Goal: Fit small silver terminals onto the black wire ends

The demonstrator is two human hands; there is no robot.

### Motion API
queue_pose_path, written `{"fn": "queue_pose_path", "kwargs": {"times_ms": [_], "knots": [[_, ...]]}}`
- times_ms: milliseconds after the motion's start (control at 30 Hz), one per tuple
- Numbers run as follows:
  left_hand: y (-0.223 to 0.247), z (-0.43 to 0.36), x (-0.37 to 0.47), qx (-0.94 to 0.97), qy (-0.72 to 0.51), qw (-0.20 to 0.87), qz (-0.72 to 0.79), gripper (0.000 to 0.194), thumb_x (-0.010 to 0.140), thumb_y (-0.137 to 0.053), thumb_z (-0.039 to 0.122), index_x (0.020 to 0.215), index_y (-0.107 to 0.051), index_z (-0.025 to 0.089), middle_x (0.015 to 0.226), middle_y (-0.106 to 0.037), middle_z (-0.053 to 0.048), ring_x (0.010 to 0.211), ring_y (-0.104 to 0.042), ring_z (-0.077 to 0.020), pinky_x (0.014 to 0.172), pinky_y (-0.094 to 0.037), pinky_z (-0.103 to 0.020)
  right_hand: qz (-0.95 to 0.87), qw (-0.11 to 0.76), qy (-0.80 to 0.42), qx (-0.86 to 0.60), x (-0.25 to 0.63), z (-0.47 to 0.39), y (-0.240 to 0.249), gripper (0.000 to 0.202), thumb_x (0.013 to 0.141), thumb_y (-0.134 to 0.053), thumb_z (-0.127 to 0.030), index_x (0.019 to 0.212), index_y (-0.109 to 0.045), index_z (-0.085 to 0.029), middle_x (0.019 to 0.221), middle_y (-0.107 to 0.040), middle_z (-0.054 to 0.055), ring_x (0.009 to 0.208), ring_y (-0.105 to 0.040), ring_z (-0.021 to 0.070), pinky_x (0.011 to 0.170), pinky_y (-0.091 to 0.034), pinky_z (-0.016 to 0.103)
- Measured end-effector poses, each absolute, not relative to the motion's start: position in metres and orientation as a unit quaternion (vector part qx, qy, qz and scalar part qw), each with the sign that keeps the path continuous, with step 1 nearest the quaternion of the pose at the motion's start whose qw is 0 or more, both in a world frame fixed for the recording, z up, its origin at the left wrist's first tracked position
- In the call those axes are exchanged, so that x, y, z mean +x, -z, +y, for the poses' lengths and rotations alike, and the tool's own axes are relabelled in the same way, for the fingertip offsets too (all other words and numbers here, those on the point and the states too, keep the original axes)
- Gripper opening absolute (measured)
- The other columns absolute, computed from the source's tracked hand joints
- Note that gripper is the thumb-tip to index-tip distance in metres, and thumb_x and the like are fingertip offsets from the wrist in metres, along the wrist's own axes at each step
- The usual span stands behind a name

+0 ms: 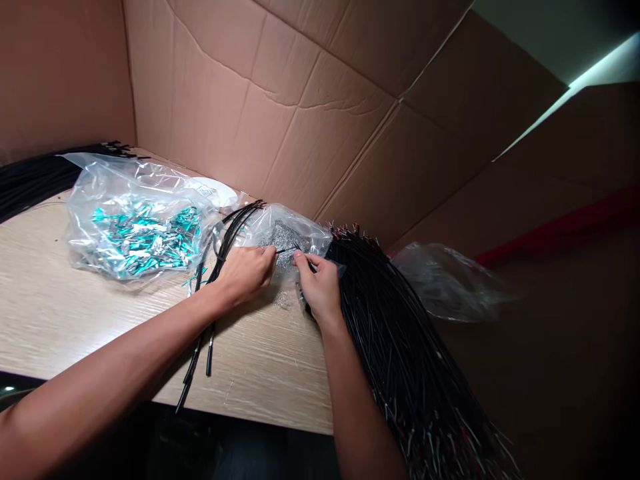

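Observation:
My left hand (249, 272) is closed on a thin black cable (285, 251), whose end sticks out toward the right. Close beside it, my right hand (320, 283) pinches at the tip of that cable with thumb and forefinger. Behind both hands lies a clear plastic bag (273, 223) of tiny silvery pieces (289, 237), too small to name. Several black cables (231, 230) run under my left wrist, their ends hanging past the table's front edge. To the right of my right hand a thick bundle of black cables (380, 300) drapes down off the table.
A larger clear bag (90, 247) with teal and silver strips (145, 237) sits on the left of the wooden table (40, 293). More black cables (45, 170) lie at the far left. Cardboard walls (210, 100) enclose the back. An empty-looking plastic bag (445, 287) hangs at right.

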State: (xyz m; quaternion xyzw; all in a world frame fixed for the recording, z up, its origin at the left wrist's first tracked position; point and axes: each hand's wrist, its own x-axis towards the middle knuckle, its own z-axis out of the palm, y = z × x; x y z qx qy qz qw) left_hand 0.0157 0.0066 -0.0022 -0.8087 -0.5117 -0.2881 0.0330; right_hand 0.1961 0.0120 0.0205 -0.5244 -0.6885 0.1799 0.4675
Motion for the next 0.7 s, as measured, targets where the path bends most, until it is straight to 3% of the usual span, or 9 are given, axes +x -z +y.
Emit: {"fn": "queue_pose_path", "kwargs": {"times_ms": [67,200,333,500,567,700], "knots": [[0.002,0.007,0.015,-0.793,0.347,-0.029,-0.500,0.036,0.108,-0.037,0.031,0.095,-0.067,0.015,0.079,-0.072,-0.010,0.065,-0.062,-0.0207,0.060,-0.033,-0.032,-0.683,0.488,-0.161,-0.520,0.193,0.011,-0.021,0.038,0.095,-0.063,-0.048,0.075,-0.072,-0.017,0.072,-0.066,0.002,0.068,-0.055,0.0170,0.065,-0.039,0.030],[0.002,0.012,0.014,-0.766,0.448,-0.201,-0.415,0.030,0.103,-0.045,0.027,0.089,-0.068,0.014,0.078,-0.069,-0.006,0.067,-0.057,-0.0161,0.064,-0.036,-0.029,-0.685,0.513,-0.121,-0.504,0.190,0.006,-0.026,0.035,0.095,-0.062,-0.046,0.079,-0.072,-0.017,0.074,-0.067,0.003,0.070,-0.057,0.0180,0.068,-0.042,0.031],[-0.001,0.018,0.010,-0.725,0.483,-0.350,-0.343,0.026,0.099,-0.052,0.030,0.087,-0.068,0.012,0.076,-0.068,-0.004,0.065,-0.054,-0.0132,0.064,-0.039,-0.026,-0.680,0.539,-0.118,-0.483,0.189,0.001,-0.030,0.032,0.096,-0.062,-0.044,0.081,-0.071,-0.017,0.074,-0.066,0.003,0.071,-0.057,0.0178,0.068,-0.043,0.031],[-0.002,0.020,0.007,-0.698,0.486,-0.412,-0.326,0.023,0.093,-0.059,0.031,0.086,-0.069,0.011,0.077,-0.067,-0.005,0.069,-0.055,-0.0134,0.063,-0.040,-0.025,-0.673,0.552,-0.129,-0.476,0.191,0.002,-0.030,0.031,0.094,-0.065,-0.043,0.078,-0.070,-0.017,0.073,-0.063,0.003,0.068,-0.055,0.0165,0.063,-0.041,0.029],[-0.001,0.020,0.007,-0.689,0.498,-0.413,-0.328,0.022,0.093,-0.059,0.030,0.086,-0.069,0.011,0.076,-0.066,-0.005,0.067,-0.054,-0.0127,0.063,-0.040,-0.024,-0.661,0.553,-0.175,-0.476,0.193,0.004,-0.030,0.033,0.091,-0.068,-0.046,0.077,-0.070,-0.017,0.065,-0.057,0.000,0.060,-0.049,0.0142,0.056,-0.036,0.027],[0.001,0.021,0.007,-0.673,0.516,-0.426,-0.315,0.024,0.098,-0.054,0.031,0.088,-0.067,0.012,0.075,-0.067,-0.004,0.061,-0.054,-0.0120,0.060,-0.040,-0.025,-0.571,0.578,-0.359,-0.459,0.196,0.007,-0.031,0.038,0.086,-0.073,-0.055,0.081,-0.070,-0.017,0.050,-0.030,-0.010,0.044,-0.021,0.0074,0.044,-0.017,0.025]]}}
